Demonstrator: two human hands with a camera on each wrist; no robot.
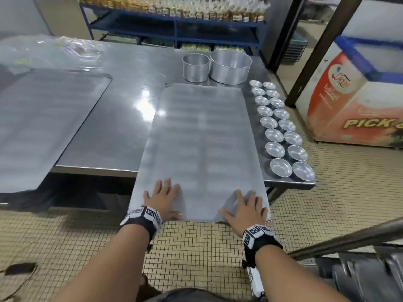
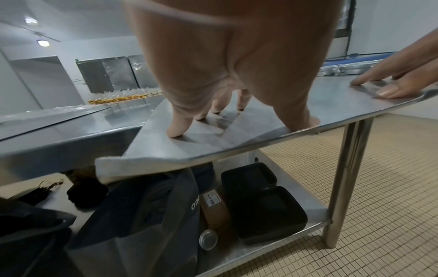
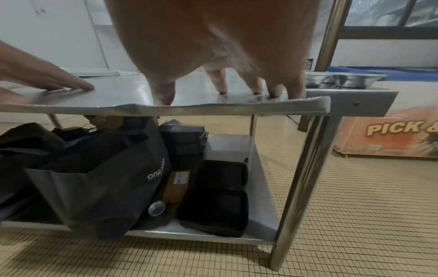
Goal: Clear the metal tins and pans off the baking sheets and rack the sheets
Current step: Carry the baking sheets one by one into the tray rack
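Right of sheet, on table [image 1: 122,131]: small tins [image 1: 281,136] in two rows, two round pans [image 1: 218,66] behind. Bare baking sheet [image 1: 200,138] overhangs near edge; your left hand [image 1: 162,198] and right hand [image 1: 245,211] press flat, fingers spread.

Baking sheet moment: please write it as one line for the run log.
stage: sheet cleared | left hand: flat on baking sheet | right hand: flat on it | sheet: overhangs table edge | small tins: on table, beside sheet
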